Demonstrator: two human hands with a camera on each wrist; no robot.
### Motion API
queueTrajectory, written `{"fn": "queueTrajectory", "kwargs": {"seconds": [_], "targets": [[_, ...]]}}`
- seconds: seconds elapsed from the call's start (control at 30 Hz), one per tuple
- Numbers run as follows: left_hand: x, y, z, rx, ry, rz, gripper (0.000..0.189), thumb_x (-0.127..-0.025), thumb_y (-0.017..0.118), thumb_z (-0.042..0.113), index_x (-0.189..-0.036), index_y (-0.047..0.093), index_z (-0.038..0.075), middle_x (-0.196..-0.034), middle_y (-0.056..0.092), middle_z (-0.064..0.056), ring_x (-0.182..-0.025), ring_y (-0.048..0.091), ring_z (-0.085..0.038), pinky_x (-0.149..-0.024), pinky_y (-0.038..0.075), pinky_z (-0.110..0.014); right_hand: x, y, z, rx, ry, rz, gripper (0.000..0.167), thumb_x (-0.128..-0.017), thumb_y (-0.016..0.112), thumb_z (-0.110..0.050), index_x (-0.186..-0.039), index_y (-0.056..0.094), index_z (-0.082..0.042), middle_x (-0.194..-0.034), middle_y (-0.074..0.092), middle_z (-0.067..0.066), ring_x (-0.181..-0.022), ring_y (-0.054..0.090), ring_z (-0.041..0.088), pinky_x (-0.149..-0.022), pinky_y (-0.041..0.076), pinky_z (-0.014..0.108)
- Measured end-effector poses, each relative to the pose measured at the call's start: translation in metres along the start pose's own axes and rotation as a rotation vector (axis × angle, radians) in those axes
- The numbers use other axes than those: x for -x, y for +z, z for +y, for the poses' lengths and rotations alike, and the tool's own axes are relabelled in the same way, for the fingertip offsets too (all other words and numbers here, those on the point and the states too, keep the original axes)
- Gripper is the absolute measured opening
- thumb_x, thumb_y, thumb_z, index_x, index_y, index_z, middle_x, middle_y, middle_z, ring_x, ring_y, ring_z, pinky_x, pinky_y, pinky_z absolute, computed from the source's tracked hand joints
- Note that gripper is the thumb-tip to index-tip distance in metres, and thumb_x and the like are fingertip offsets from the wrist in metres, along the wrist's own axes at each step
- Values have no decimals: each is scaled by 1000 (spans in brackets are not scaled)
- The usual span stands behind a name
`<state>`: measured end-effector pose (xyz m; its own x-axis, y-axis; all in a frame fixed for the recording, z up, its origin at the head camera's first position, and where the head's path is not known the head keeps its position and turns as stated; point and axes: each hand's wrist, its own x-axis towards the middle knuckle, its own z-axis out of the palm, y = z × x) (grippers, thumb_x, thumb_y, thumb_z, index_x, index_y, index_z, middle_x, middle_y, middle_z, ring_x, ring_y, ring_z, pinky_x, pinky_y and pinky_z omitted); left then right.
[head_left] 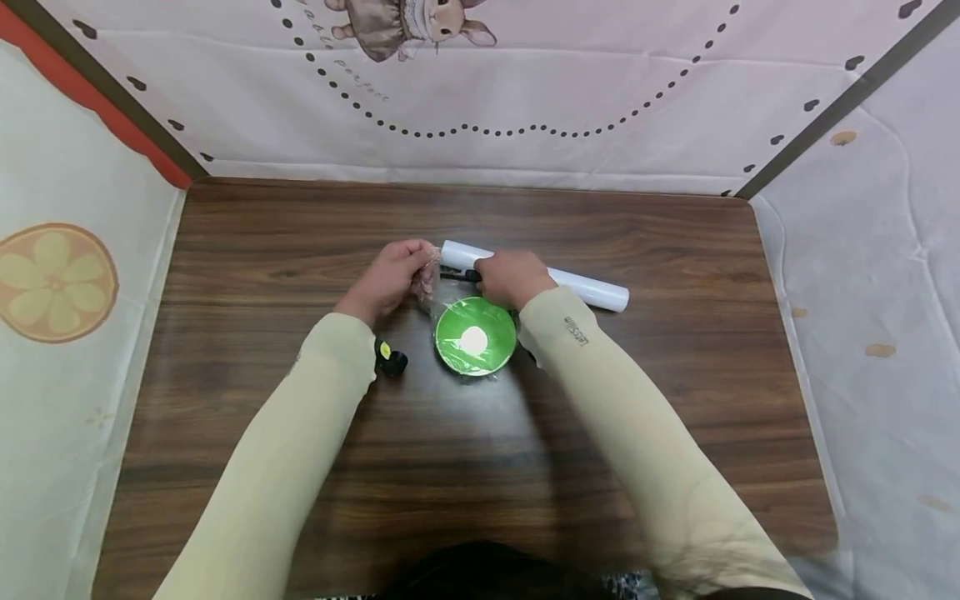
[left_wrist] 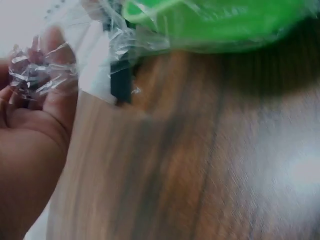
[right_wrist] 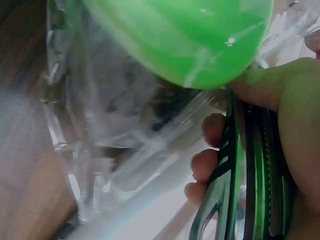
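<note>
In the head view a green bowl (head_left: pixel 491 321) wrapped in clear plastic stands on the table, between my two forearms. Just beyond it my left hand (head_left: pixel 386 275) pinches a bunched end of the clear plastic film (left_wrist: pixel 45 75), which stretches over to the bowl. A utility knife (right_wrist: pixel 245 170) with a black and silvery body is gripped in my right hand (head_left: pixel 513 277), its front end pointing left toward the film. A white roll (head_left: pixel 592 290) lies slantwise behind and partly under my right hand. The blade itself cannot be made out.
The brown wooden table (head_left: pixel 300 217) meets a printed cloth wall (head_left: pixel 510 92) at the back, with more white cloth on both sides. A small black wrist device (head_left: pixel 392 360) sits by my left cuff.
</note>
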<state>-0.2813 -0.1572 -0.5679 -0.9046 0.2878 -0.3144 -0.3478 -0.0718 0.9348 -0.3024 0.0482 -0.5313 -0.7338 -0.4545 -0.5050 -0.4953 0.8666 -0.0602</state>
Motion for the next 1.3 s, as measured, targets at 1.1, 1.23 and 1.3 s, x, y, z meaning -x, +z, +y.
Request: {"fn": "queueTrajectory", "kwargs": {"seconds": [1.1, 1.23, 1.3], "targets": [[-7, -11, -27, 17, -104, 307, 31, -105, 38, 28, -118, 50, 1, -82, 58, -4, -55, 57, -11, -53, 55, -25, 63, 50, 123, -626, 75, 406, 37, -102, 40, -46, -101, 52, -10, -86, 49, 9, -80, 47, 26, -74, 38, 38], [-8, -9, -29, 59, -112, 290, 26, -106, 38, 25, -113, 51, 3, -79, 58, -4, -53, 57, -11, -53, 56, -27, 72, 59, 133, -765, 150, 397, 48, -99, 37, -56, -111, 53, -13, -86, 54, 13, -77, 51, 29, -70, 41, 38], [-6, -7, -27, 80, -113, 272, 23, -106, 37, 22, -109, 51, 4, -78, 57, -6, -52, 58, -12, -53, 56, -27, 76, 62, 137, -877, 175, 384, 50, -98, 37, -58, -113, 53, -12, -88, 57, 18, -75, 53, 32, -66, 43, 38]]}}
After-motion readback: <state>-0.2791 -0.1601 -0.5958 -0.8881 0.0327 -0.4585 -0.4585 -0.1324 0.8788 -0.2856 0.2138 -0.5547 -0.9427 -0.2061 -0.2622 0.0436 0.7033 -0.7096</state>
